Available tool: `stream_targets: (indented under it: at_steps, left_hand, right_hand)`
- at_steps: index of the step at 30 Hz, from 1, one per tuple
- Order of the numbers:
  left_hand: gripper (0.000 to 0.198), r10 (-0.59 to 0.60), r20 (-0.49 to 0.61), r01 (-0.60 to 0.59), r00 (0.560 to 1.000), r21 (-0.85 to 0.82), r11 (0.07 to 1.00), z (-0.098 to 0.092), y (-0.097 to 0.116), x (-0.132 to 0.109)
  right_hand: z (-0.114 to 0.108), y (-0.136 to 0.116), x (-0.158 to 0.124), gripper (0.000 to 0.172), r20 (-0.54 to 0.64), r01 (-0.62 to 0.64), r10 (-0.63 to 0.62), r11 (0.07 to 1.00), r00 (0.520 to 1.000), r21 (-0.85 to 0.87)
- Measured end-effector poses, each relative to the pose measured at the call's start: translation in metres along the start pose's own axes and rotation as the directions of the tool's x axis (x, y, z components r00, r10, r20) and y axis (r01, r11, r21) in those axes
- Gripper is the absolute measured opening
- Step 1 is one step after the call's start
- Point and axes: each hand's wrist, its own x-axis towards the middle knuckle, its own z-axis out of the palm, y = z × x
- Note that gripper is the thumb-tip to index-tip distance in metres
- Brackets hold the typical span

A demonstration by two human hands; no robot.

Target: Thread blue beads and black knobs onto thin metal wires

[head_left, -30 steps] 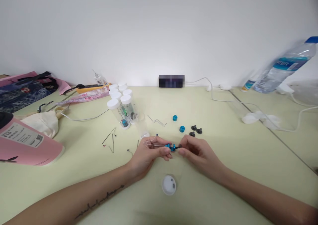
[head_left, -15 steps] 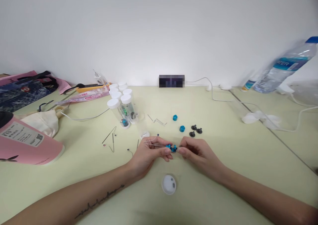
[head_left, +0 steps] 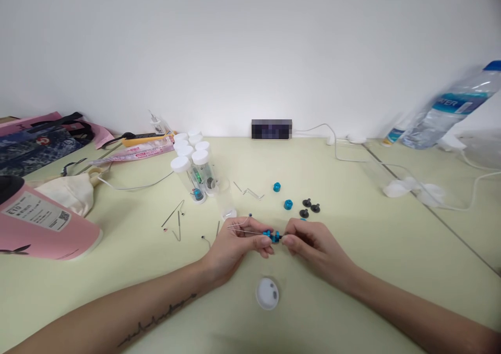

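My left hand [head_left: 242, 242] pinches a small blue part [head_left: 273, 236] with a thin bent wire running from it across the fingers. My right hand [head_left: 309, 241] has thumb and forefinger closed on a small dark piece at the blue part's right end; most of that piece is hidden. Beyond my hands lie blue knobs [head_left: 288, 204] and three black disc-shaped pieces with stems [head_left: 304, 214]. Nearer me than both hands is a white round cap [head_left: 267, 293] with small dark pieces in it.
Several white-capped clear tubes [head_left: 183, 174] stand left of centre, with bent wires [head_left: 179, 223] nearby. A pink cup [head_left: 50, 221] is at left, a water bottle [head_left: 450, 109] at back right. A small dark display [head_left: 271, 129] sits by the wall.
The whole view has shifted slightly, with things a little lower in it. A bit of another blue piece now shows above my right hand. Both hands keep nearly the same pose.
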Motion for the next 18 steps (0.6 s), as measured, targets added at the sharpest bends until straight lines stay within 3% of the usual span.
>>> stream_targets:
  at_steps: [4, 9, 14, 18]
  left_hand:
    - [0.015, 0.006, -0.008, -0.006, 1.0, -0.012, 1.0, -0.0007, -0.0002, 0.0005]
    - [0.015, 0.003, 0.019, -0.003, 1.0, -0.002, 1.0, -0.0006, 0.0002, 0.0005]
    - [0.015, 0.01, 0.006, -0.01, 1.0, -0.002, 1.0, 0.0002, 0.0008, 0.0002]
    - [0.015, 0.005, 0.019, -0.005, 1.0, 0.002, 1.0, 0.0002, 0.0016, 0.0001]
  right_hand:
    - [0.001, -0.0003, 0.001, 0.021, -0.069, 0.006, -0.007, 1.0, 0.998, -0.025]
    - [0.0011, 0.0012, 0.0007, 0.029, -0.048, 0.025, -0.025, 1.0, 0.999, -0.011]
    - [0.0018, 0.0025, -0.0016, 0.01, -0.074, 0.057, -0.063, 0.995, 0.995, -0.079]
    - [0.0016, 0.0024, -0.0021, 0.012, -0.094, 0.078, -0.087, 0.992, 0.992, -0.095]
